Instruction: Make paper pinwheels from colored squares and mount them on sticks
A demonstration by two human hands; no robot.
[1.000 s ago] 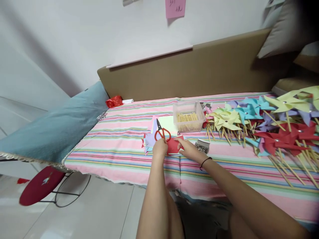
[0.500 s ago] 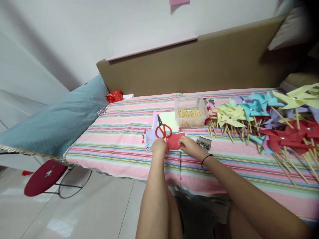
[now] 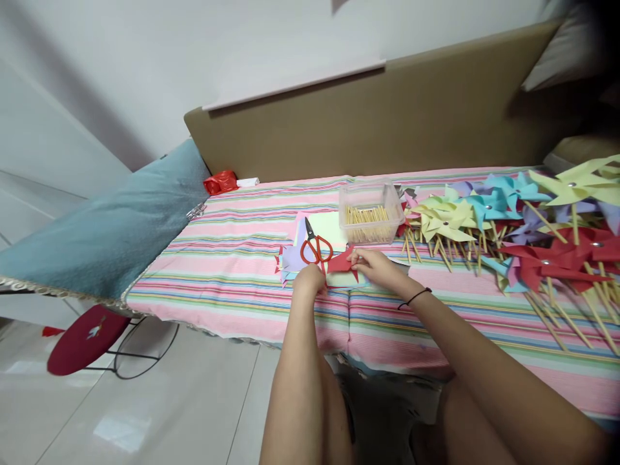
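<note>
My right hand [image 3: 372,265] pinches a piece of red paper [image 3: 341,261], which is lifted and bent with pointed corners hanging down. To its left, my left hand [image 3: 310,280] is closed at the paper's left side, with a narrow red strip at its fingertips; the grip itself is partly hidden. Just beyond the left hand, scissors [image 3: 317,249] with red handles lie on the paper stack, blades pointing away. Around and under them are lilac paper [image 3: 292,258] and pale green paper [image 3: 332,229]. The small box of metal pins is mostly hidden behind my right hand.
A clear plastic box [image 3: 369,234] of short wooden sticks stands beyond my right hand. Finished paper pinwheels [image 3: 489,206] on sticks crowd the right side of the striped cloth [image 3: 232,258]. A red plastic bag [image 3: 221,183] lies at the back left; a stool [image 3: 90,339] stands on the floor.
The red paper, flat before, is now raised and folded by my right hand, which has moved slightly up and right. My left hand stays almost in place. The pin box has become hidden.
</note>
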